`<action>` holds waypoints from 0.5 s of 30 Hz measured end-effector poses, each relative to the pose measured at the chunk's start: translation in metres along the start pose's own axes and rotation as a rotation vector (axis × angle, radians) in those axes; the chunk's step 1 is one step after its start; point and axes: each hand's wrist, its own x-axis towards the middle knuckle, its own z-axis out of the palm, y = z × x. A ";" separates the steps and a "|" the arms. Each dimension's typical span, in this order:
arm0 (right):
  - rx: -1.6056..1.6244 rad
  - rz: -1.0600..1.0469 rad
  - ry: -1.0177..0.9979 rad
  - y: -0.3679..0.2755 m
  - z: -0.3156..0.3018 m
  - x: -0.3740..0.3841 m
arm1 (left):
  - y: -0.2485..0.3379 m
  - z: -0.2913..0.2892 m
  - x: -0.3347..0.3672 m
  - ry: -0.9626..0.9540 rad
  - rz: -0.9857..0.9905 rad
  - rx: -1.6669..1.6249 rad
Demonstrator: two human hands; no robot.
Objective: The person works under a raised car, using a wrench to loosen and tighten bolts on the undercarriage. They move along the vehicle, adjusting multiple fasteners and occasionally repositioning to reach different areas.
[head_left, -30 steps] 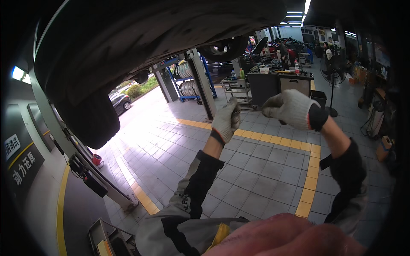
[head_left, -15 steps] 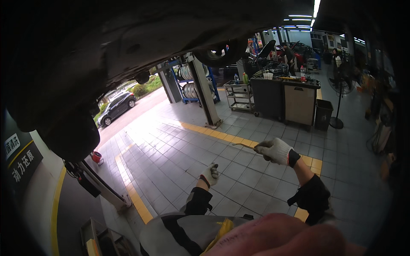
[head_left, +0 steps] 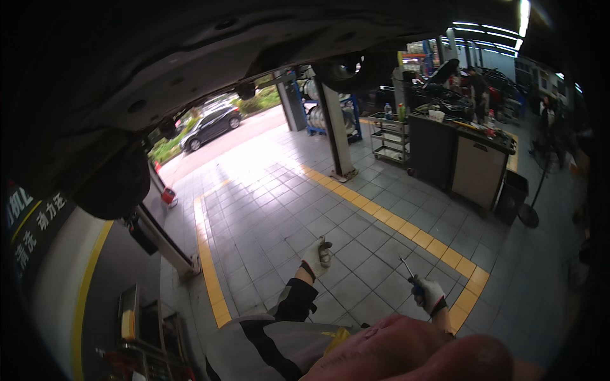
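Grey square floor tiles (head_left: 362, 257) spread beneath and ahead of both hands, shining brightly towards the open doorway well beyond the left hand. A yellow tile band (head_left: 381, 213) crossed the floor ahead of the right hand and cornered just to its right; another ran to the left of the left hand. Overhead, ahead of the hands, was the dark underside of a raised car (head_left: 210, 70). A lift post (head_left: 333, 130) rose well ahead of the left hand. Far ahead of the right hand were a shelved trolley (head_left: 389, 140), a tool cabinet (head_left: 480, 168) and a dark bin (head_left: 511, 197).

The screwdriver-like tool (head_left: 417, 289) was in the right hand (head_left: 430, 295), which was gloved in off-white and closed round its dark, bluish handle. Its slim metal shaft slanted forward and left from that hand, above the floor; its tip was too small to make out. The left hand (head_left: 316, 257), likewise gloved, was curled into a fist, well apart from the tool; whether it held anything could not be told.
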 end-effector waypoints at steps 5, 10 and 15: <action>-0.104 0.104 -0.059 0.038 -0.113 0.048 | -0.065 0.030 0.000 0.136 0.036 -0.027; -0.132 0.323 -0.010 0.055 -0.191 0.102 | -0.139 0.034 0.001 0.325 0.018 -0.008; 0.077 0.447 -0.091 0.058 -0.211 0.170 | -0.167 0.010 0.015 0.465 0.032 -0.098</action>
